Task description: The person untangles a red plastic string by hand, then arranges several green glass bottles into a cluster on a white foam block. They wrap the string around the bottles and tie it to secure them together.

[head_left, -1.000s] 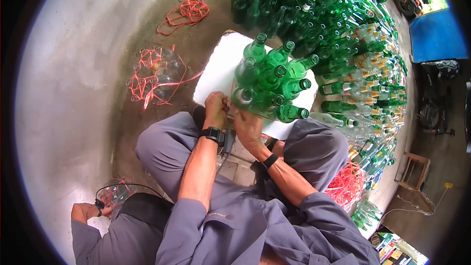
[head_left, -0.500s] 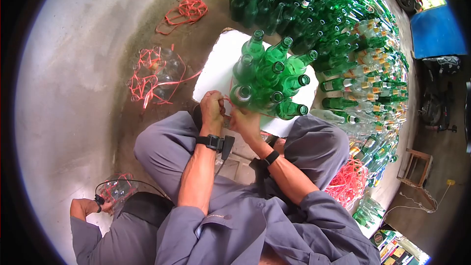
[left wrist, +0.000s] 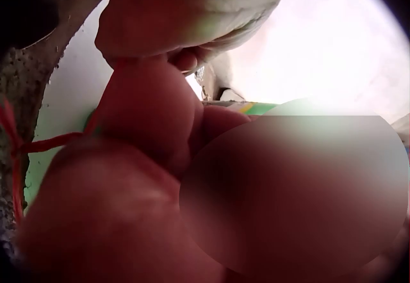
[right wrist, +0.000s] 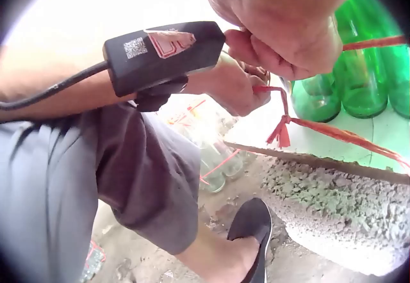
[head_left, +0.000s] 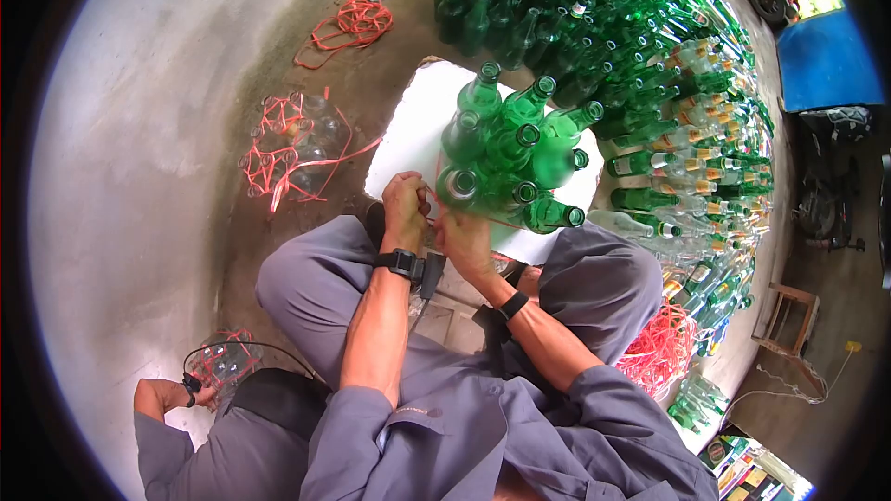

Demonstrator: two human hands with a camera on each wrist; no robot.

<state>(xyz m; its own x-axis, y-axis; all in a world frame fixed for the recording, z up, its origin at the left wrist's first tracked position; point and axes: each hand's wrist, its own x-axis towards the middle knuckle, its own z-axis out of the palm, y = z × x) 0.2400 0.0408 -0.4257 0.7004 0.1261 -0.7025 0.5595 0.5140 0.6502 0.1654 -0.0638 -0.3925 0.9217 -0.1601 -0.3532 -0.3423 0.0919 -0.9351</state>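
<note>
Several green glass bottles [head_left: 510,144] stand in a tight cluster on a white foam board [head_left: 408,125], with red plastic string [right wrist: 375,43] running round them low down. At the cluster's near left side, my left hand [head_left: 404,209] pinches a length of that string; a knot with frayed ends hangs beside it in the right wrist view. Close by, my right hand [head_left: 467,239] has its fingers curled in on the string against the nearest bottles. Fingers fill the left wrist view, much of it blurred, and a red strand [left wrist: 54,143] crosses at its left.
Clear bottles [head_left: 297,144] bound with red string stand at left, a red string coil [head_left: 353,23] beyond. Many green and clear bottles [head_left: 640,93] crowd the right. A red string heap [head_left: 659,343] lies by the right knee. At lower left, a grey-sleeved arm [head_left: 162,399] reaches toward clear bottles.
Both hands stay at the near left of the cluster with only slight shifts. The bottles and string keep their places, apart from a slight shift of the view.
</note>
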